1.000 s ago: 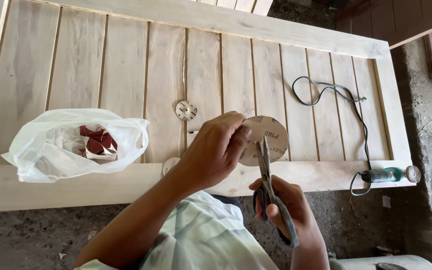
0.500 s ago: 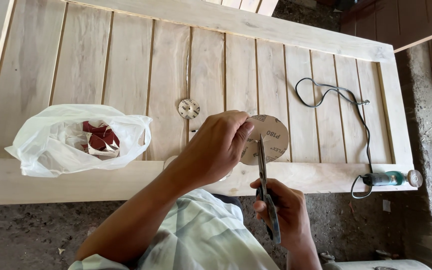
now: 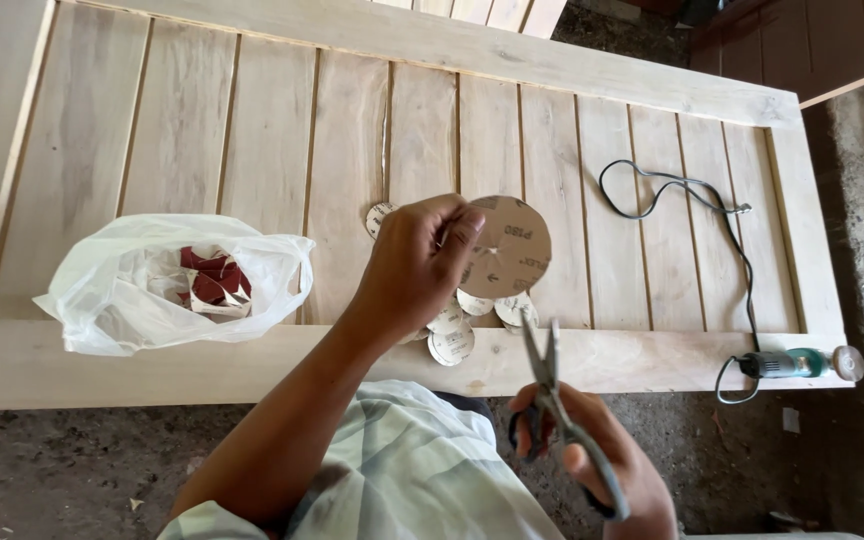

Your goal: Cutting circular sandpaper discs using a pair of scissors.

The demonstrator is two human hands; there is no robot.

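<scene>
My left hand (image 3: 414, 265) holds up a round tan sandpaper disc (image 3: 505, 246) by its left edge, over the wooden slatted panel (image 3: 272, 140). My right hand (image 3: 592, 450) grips a pair of scissors (image 3: 552, 385) lower down, their blades slightly apart and pointing up, clear of the disc. Several small cut discs (image 3: 457, 325) lie on the panel's near rail below my left hand. Another small disc (image 3: 377, 215) peeks out behind my left hand.
A white plastic bag (image 3: 167, 285) holding red sandpaper pieces sits at the left on the panel. A green power tool (image 3: 797, 362) rests on the rail at the right, its black cord (image 3: 692, 215) looping across the slats. Bare dirt floor lies below.
My left hand has lifted the disc up and away from the scissors. My right hand has dropped lower with the scissors, blades now slightly apart. Small cut discs now show below.
</scene>
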